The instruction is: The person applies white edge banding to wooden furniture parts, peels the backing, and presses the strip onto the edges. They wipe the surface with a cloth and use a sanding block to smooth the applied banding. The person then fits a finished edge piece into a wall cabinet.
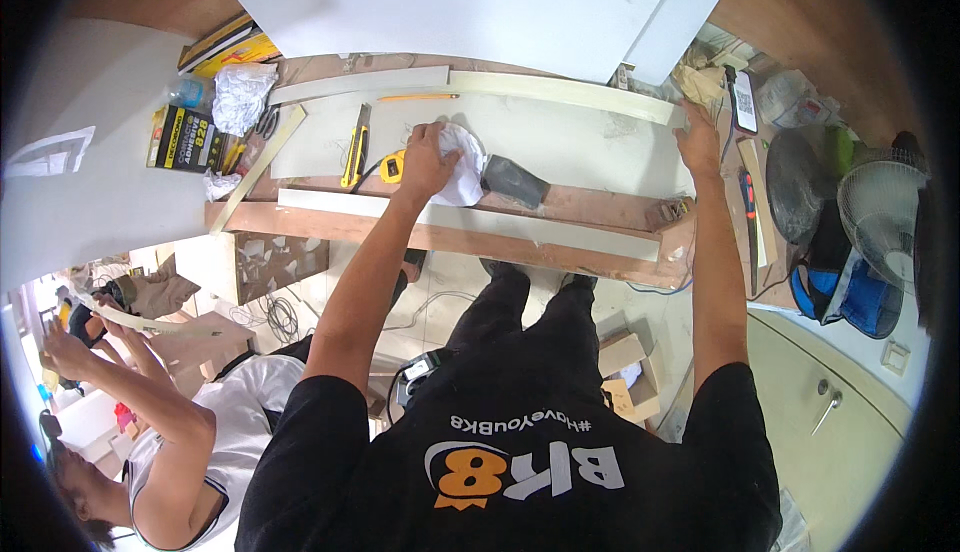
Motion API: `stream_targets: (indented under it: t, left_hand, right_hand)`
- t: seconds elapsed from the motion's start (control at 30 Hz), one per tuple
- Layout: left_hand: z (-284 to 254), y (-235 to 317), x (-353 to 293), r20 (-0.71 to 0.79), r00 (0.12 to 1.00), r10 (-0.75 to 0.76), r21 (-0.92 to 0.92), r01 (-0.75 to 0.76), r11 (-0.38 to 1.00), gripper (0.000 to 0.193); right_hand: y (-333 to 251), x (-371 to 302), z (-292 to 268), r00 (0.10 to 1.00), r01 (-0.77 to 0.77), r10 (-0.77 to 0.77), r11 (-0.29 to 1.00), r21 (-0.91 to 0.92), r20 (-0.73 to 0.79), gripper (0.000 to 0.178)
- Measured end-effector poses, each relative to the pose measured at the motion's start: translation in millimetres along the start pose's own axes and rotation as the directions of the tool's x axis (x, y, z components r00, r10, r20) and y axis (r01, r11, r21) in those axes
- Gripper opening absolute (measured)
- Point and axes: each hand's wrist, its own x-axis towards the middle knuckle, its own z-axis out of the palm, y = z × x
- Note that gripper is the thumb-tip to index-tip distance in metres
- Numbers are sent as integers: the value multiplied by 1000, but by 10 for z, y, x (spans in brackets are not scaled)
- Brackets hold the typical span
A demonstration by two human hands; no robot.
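Note:
My left hand (428, 164) is closed at the left edge of a crumpled white cloth (464, 167) on the long bench, fingers curled. Beside the cloth lies a dark grey block-like piece (515, 182). A yellow tape measure (392, 167) sits just left of that hand, and a yellow utility knife (355, 147) lies farther left. My right hand (700, 142) is at the right end of a long pale strip (570, 95), thumb and fingers apart. Whether its fingertips touch the strip is hard to tell. A wide pale panel (600, 152) lies between my hands.
A pencil (418, 97) lies beyond the panel. At left stand a black-and-yellow box (183, 140) and a crumpled white bundle (243, 97). A phone (742, 102) and a fan (885, 207) are at right. Another person (190, 432) at lower left holds a curved strip (150, 322).

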Motion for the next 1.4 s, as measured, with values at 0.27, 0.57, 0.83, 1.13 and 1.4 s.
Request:
stream_targets:
  t: [0.27, 0.57, 0.83, 1.13, 1.4]
  left_hand:
    - [119, -196, 323, -57, 995, 84, 86, -79, 993, 61]
    - [-145, 464, 37, -71, 997, -5, -85, -1, 996, 37]
    - [-2629, 1816, -176, -390, 808, 442, -645, -582, 495, 21]
    - [-1841, 782, -438, -126, 990, 56, -484, -110, 868, 6]
    - [-821, -956, -1389, -216, 900, -379, -369, 284, 885, 17]
  right_hand:
    - [485, -124, 351, 997, -31, 22, 991, 129, 67, 63]
    - [313, -794, -293, 973, -111, 168, 941, 318, -156, 48]
    - [578, -1979, -417, 853, -416, 516, 767, 489, -84, 47]
    - [-27, -2663, -74, 985, -158, 171, 934, 321, -15, 27]
    - [-878, -2925, 29, 919, -360, 107, 623, 695, 380, 30]
